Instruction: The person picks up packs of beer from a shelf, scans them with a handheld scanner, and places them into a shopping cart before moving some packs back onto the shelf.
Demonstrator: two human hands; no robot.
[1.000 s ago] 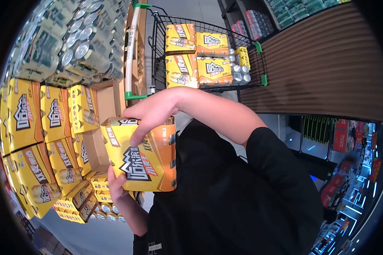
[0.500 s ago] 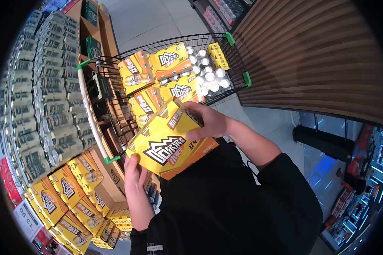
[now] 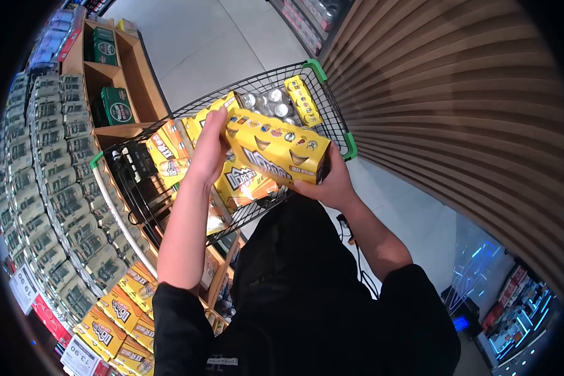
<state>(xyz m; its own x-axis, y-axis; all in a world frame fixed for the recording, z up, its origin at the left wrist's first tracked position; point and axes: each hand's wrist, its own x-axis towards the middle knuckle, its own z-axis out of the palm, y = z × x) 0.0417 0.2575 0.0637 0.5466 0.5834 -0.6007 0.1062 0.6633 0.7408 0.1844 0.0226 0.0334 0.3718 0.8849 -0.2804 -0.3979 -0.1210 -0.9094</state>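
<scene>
Gripping yellow can pack (image 3: 276, 147) at both ends: L hand (image 3: 208, 150) closed on left end, R hand (image 3: 332, 185) cupped under right end; pack tilted, just above cart (image 3: 341, 128). Likely risk: slips off R palm, dents contents; cause: end-only hold. Cart: other yellow packs (image 3: 166, 153), loose silver cans (image 3: 276, 103) at far end.

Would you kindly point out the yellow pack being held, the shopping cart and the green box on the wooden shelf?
yellow pack (image 3: 276, 149): head view, printed side face.
shopping cart (image 3: 350, 148): head view, green rim corner.
green box (image 3: 116, 105): head view, front face.
</scene>
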